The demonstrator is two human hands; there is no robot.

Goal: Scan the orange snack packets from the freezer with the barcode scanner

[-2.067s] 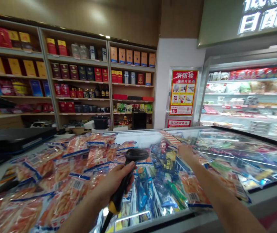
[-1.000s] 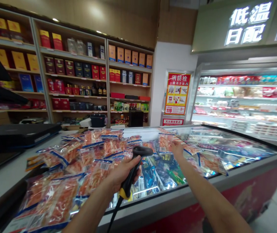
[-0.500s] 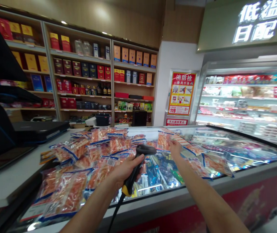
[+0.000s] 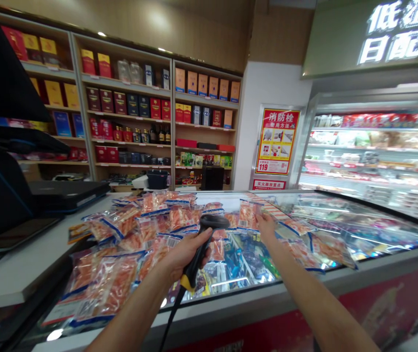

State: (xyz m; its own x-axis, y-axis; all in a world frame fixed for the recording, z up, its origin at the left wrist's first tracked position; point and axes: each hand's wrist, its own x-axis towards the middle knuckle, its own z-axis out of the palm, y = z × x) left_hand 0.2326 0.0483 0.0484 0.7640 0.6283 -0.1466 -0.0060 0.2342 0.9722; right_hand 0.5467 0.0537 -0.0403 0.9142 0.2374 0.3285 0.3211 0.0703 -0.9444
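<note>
A black barcode scanner [image 4: 198, 252] with a yellow band and a trailing cord is in my left hand [image 4: 184, 255], fingers wrapped round its handle. Its head points away over the glass top. Farther out, my right hand [image 4: 266, 225] is closed on the right edge of a clear, blue-edged bag of orange-coloured food [image 4: 248, 214], which has a barcode label facing me. To the left lies a heap of similar bags [image 4: 157, 220], with a large bag [image 4: 108, 286] nearest me. More such bags [image 4: 331, 247] lie to the right of my right forearm.
The bags lie on a glass-topped freezer [image 4: 238, 293] with packages visible inside. A white counter [image 4: 7, 278] with black equipment [image 4: 66, 195] stands at left. Behind are shelves of boxes [image 4: 132, 105]; a refrigerated display [image 4: 377, 156] is at back right.
The scanner and my left hand have shifted slightly left and up toward the bag heap. My right hand stays on the same bag. The whole view has moved slightly.
</note>
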